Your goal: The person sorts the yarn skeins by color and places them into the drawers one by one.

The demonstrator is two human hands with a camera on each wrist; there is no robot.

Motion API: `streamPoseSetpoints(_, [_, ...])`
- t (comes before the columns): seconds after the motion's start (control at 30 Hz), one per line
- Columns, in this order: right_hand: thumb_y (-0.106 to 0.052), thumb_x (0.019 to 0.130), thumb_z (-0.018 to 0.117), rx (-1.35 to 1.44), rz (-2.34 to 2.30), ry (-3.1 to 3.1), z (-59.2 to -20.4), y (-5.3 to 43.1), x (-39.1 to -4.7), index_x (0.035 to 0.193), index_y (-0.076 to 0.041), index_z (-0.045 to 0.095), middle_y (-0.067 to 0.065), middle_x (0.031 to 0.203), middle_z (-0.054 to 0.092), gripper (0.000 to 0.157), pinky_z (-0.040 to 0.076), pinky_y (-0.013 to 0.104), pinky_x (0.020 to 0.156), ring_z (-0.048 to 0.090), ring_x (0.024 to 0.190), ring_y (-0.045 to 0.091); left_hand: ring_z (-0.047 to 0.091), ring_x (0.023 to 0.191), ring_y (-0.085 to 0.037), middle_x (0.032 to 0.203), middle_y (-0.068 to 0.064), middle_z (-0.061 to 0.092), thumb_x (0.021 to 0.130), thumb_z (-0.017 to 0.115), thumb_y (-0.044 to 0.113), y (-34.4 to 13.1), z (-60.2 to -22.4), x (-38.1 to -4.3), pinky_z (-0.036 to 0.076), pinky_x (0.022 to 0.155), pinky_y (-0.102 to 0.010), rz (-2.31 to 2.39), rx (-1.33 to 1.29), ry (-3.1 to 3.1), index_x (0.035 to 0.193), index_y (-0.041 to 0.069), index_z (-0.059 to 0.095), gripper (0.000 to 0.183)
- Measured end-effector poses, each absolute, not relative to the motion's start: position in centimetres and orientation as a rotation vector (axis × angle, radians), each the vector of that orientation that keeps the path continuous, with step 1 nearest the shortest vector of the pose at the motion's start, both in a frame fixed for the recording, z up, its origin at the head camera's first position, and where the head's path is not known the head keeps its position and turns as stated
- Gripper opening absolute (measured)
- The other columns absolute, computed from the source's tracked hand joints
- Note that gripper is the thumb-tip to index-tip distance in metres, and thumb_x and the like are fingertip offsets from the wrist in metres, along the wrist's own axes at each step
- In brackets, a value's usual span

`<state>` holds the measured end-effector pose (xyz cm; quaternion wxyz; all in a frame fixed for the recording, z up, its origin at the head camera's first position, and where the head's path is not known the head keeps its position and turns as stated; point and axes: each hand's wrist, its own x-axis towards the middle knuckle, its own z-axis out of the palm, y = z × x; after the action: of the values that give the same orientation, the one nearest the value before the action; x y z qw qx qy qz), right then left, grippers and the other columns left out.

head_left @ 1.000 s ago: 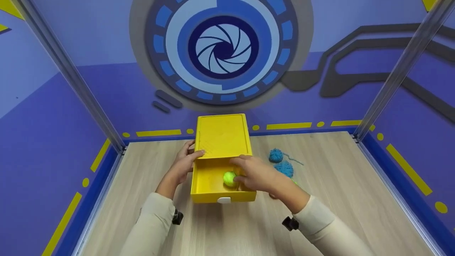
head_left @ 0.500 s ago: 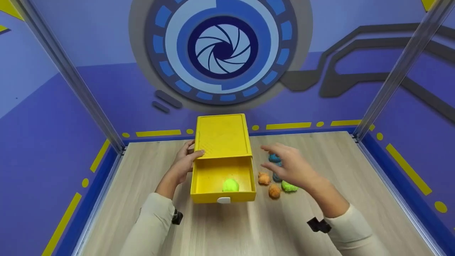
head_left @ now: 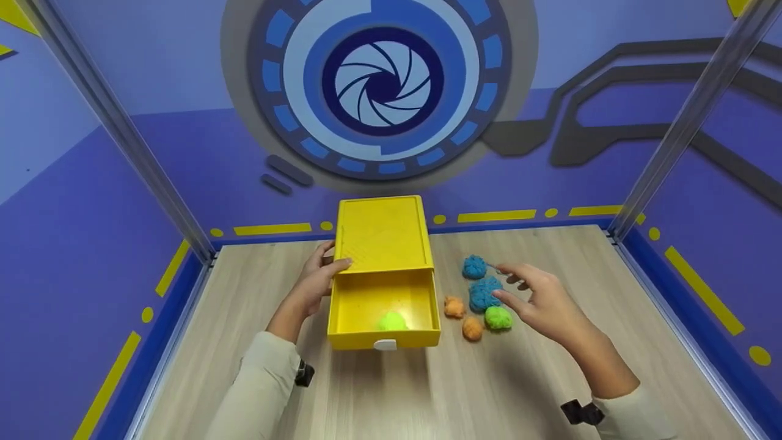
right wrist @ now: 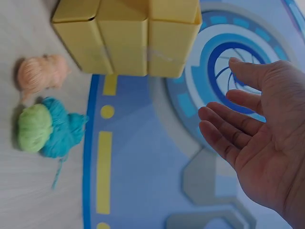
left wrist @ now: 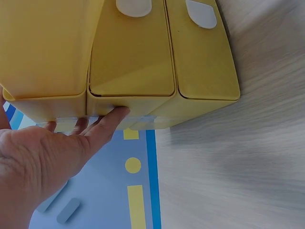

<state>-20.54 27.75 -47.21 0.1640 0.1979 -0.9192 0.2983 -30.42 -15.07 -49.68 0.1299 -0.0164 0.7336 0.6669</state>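
A yellow box of stacked drawers [head_left: 382,235] stands near the back wall with its top drawer [head_left: 383,340] pulled out. Inside that drawer, against the front panel, lies a bright green yarn ball [head_left: 392,321]. My left hand [head_left: 314,281] holds the box's left side, thumb over the top edge and fingers along the side wall [left wrist: 71,148]. To the right, my right hand [head_left: 544,302] is held above the table with fingers spread and nothing in them. Nearest to it are a large blue yarn ball [head_left: 486,294], a smaller blue yarn ball [head_left: 475,267] and a green yarn ball [head_left: 498,318].
Two orange yarn balls, the upper one [head_left: 454,307] and the lower one [head_left: 472,329], lie between the box and the other yarn. The wooden table [head_left: 275,391] is bordered by blue printed walls [head_left: 183,165] and metal corner posts [head_left: 672,134].
My right hand has left the drawer and swung right over the yarn balls. The green ball in the drawer was let go and rolled to the front panel. My left hand stays put.
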Motion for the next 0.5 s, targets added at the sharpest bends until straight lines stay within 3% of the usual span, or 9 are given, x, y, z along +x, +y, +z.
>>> streamPoseSetpoints(0.5, [-0.026,0.101,0.075,0.307,0.971,-2.78,-51.4,30.1,-19.9,0.142,-0.004,0.065,0.02,0.136,0.07,0.048,0.061,0.058,0.095,0.071,0.115,0.036,0.058,0.141,-0.036,0.157,-0.013,0.049,0.099,0.072,0.04,-14.9,-49.6,-30.2,0.054,0.112,-0.061,1.93,-0.046,2.131,0.165,0.028,0.031,0.079])
